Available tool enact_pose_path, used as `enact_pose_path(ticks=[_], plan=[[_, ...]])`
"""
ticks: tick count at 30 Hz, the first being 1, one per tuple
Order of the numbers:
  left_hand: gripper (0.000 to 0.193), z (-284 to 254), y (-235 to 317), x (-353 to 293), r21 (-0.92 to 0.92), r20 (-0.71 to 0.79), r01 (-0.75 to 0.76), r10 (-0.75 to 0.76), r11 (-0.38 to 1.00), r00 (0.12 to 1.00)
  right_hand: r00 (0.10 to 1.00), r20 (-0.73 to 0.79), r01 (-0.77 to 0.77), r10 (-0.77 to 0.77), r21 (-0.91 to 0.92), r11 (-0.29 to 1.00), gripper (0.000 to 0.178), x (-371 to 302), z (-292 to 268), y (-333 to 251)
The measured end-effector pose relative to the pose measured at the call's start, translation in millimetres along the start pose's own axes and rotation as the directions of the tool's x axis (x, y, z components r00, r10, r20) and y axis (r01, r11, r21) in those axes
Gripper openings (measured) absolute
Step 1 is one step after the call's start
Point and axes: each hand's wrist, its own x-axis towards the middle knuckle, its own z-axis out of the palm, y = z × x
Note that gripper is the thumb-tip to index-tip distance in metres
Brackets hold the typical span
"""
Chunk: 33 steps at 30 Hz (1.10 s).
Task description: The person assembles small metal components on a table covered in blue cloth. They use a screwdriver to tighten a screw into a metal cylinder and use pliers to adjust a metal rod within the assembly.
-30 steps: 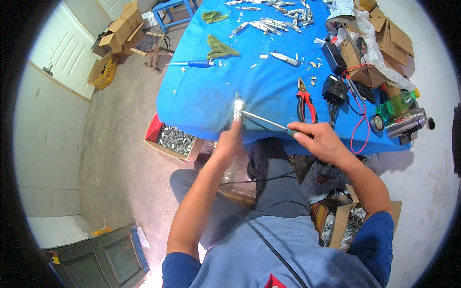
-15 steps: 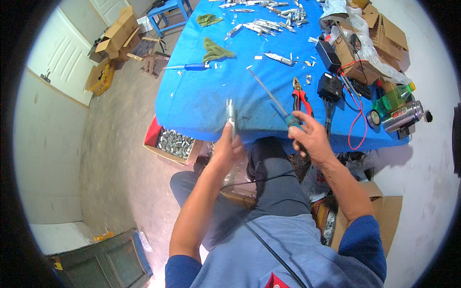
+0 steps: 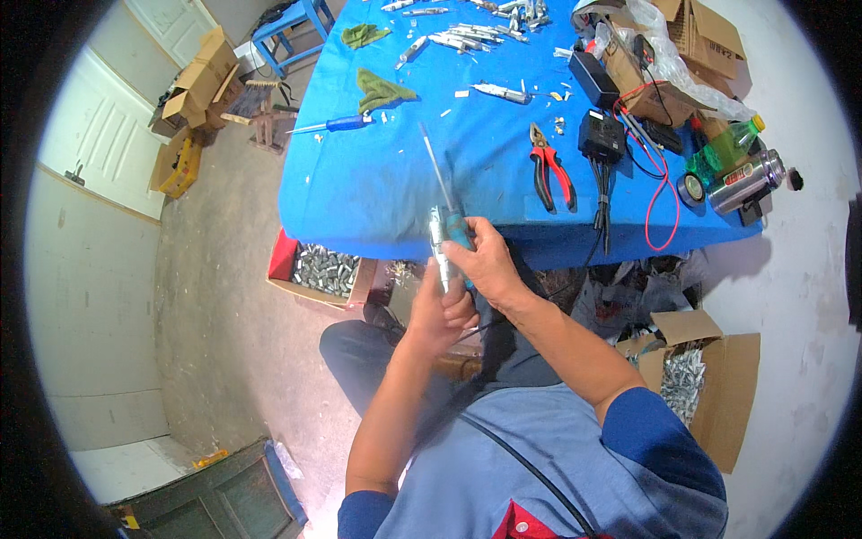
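Note:
Just off the table's near edge, my left hand [image 3: 442, 314] is closed round a slim silver metal piece [image 3: 437, 226], which stands nearly upright. My right hand [image 3: 492, 262] grips a screwdriver [image 3: 458, 230] by its teal handle, the long shaft pointing up and away over the cloth. Both hands meet, and the right thumb appears to press on the silver piece's side. Red-handled pliers [image 3: 544, 171] lie to the right on the blue-covered table [image 3: 359, 198]. Similar silver pieces [image 3: 467, 38] are heaped at the far side, and a single one [image 3: 501, 92] lies nearer.
A blue-handled screwdriver [image 3: 346, 123] and green rags [image 3: 382, 90] lie on the left. Black adapters [image 3: 600, 135], a red cable, a green bottle [image 3: 718, 153] and a steel flask [image 3: 747, 181] crowd the right. Boxes of small metal parts [image 3: 325, 268] and silver pieces [image 3: 682, 382] stand below.
My right hand has moved left with the screwdriver, away from the pliers, up against the silver piece. My left hand has come slightly lower and right, still holding that piece.

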Motion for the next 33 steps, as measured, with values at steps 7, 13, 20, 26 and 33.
enact_pose_path(ticks=[7,13,20,26,33], plan=[[0.065,-14.5,-16.4,2.1,0.138,0.071,-0.029,0.019,0.990,0.997,0.990,0.126,0.050,-0.054,0.039,0.998,0.049,-6.0,-9.4,-5.6],[0.063,-9.8,-13.2,8.5,0.210,-0.045,-0.133,0.145,0.969,0.988,0.963,0.250,0.105,-0.099,-0.014,0.994,0.049,0.6,-24.9,-48.5],[0.062,-14.4,5.8,14.9,0.474,-0.101,-0.138,0.210,0.870,0.972,0.893,0.361,0.368,-0.268,-0.244,0.897,0.042,35.0,-24.6,-88.1],[0.038,-33.5,23.1,23.6,0.365,-0.268,-0.262,0.371,0.893,0.889,0.780,0.581,0.613,-0.234,-0.633,0.472,0.040,93.4,-26.4,-91.9],[0.031,-21.3,53.3,14.3,0.655,-0.267,-0.361,0.650,0.664,0.711,0.763,0.588,0.626,-0.267,-0.572,0.530,0.041,112.3,-36.3,-73.0]])
